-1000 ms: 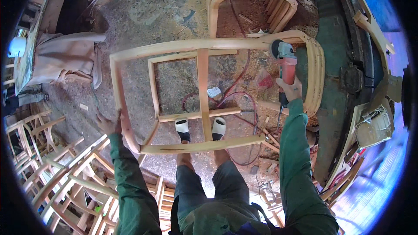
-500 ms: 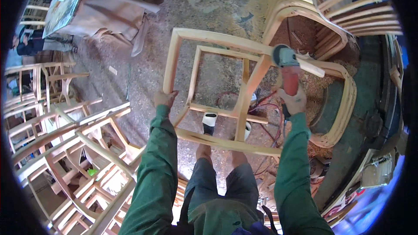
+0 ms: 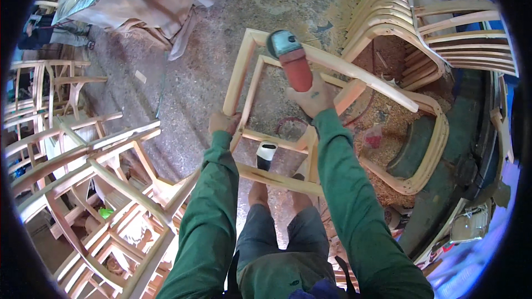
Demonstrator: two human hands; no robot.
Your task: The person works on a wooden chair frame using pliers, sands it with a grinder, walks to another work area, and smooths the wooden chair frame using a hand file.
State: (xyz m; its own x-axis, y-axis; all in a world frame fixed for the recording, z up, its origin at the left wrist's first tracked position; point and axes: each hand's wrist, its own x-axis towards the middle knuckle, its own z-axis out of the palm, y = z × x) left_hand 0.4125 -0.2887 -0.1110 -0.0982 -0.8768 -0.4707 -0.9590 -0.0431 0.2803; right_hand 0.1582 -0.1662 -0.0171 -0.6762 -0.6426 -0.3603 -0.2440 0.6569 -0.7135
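Note:
A pale wooden chair frame point(image 3: 239, 80) is held out in front of me, above my legs. My left hand point(image 3: 224, 123) is closed around its left bar, near the lower end of that bar. My right hand point(image 3: 313, 97) grips an angle grinder point(image 3: 296, 70) by its red body, with the grey head pointing away from me. The grinder's disc is at the far bar, close to the frame's far left corner; whether it touches the wood I cannot tell. My right forearm covers part of the frame's near right side.
Stacked curved wooden frames point(image 3: 372, 33) stand at the far right, with wood shavings point(image 3: 390, 160) beneath. Several chair frames point(image 3: 105, 166) crowd the left. A cloth-draped table point(image 3: 147, 3) is at the far left, near another person point(image 3: 69, 36). A red cord point(image 3: 363, 112) lies on the floor.
My right hand has carried the grinder left along the far bar, from its right part toward the left corner. My left hand still holds the left bar. The whole view has shifted slightly.

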